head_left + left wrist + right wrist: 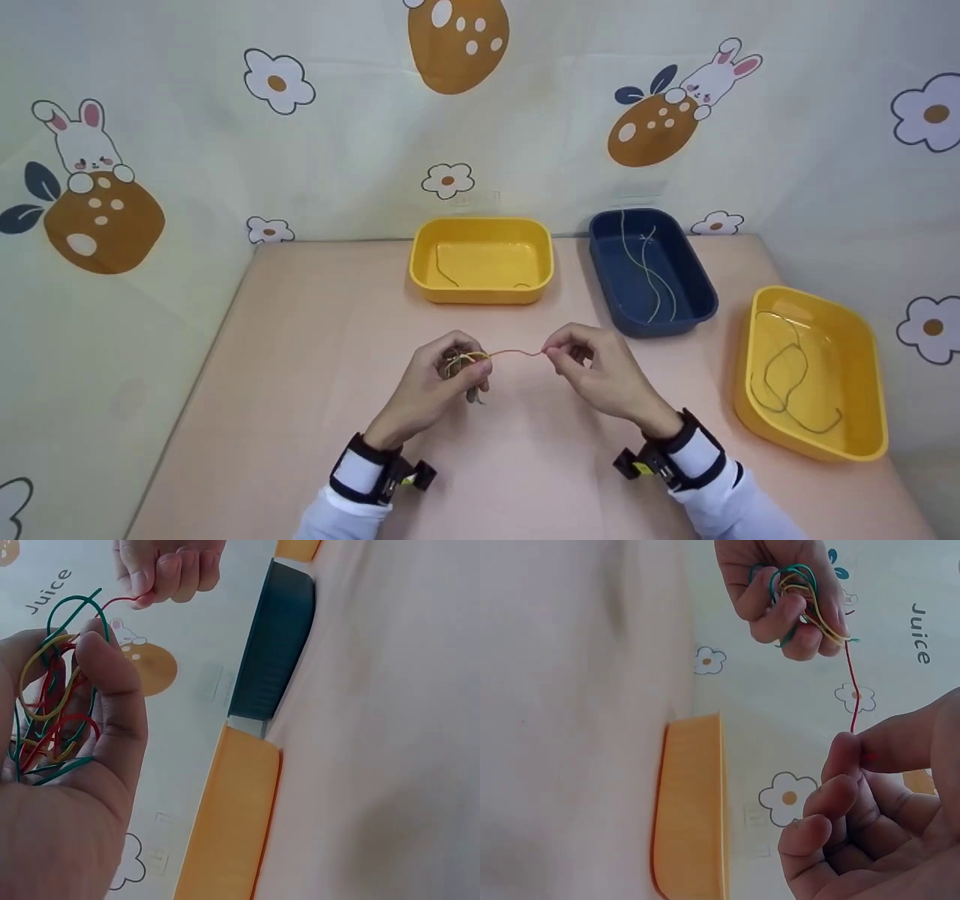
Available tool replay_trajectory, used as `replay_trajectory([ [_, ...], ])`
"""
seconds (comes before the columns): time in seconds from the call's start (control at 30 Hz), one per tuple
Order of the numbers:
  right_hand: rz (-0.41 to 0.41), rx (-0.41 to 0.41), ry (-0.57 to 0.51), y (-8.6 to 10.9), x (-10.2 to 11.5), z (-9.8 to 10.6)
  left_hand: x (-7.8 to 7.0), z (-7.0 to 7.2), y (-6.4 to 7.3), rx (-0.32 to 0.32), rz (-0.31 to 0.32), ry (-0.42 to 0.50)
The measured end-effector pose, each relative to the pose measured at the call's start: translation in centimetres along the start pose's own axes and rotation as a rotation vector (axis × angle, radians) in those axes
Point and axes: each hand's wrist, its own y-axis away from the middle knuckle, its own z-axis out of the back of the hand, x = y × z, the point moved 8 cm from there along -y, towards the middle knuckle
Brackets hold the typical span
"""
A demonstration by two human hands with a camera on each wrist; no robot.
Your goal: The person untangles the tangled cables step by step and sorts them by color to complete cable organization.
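Observation:
My left hand [439, 379] grips a tangled bundle of strings [56, 709] in green, yellow and red, held above the table. Between thumb and index finger, my right hand [600, 371] pinches the end of a red string [851, 686]. That string runs across the gap between the hands and goes into the bundle at the left thumb. It bows slightly in the head view and looks nearly straight in the right wrist view. Inside the left palm, part of the bundle is hidden by the curled fingers.
A yellow bin [480, 294] at the back holds short string pieces. To its right, a dark blue bin [652, 328] contains a few light strings. Another yellow bin [874, 390] at the right holds a looped string. All stand on the pink tabletop [300, 330], before a patterned wall cloth.

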Motion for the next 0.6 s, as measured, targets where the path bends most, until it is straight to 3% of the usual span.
replay_trajectory([
  [0.23, -0.012, -0.066, 0.043, 0.1, -0.7, 1.8, 0.0, 0.5, 0.3, 0.032, -0.011, 0.053],
  [0.6, 0.016, -0.186, 0.114, 0.3, -0.5, 4.2, 0.6, 0.7, 0.8, 0.102, 0.004, -0.017],
])
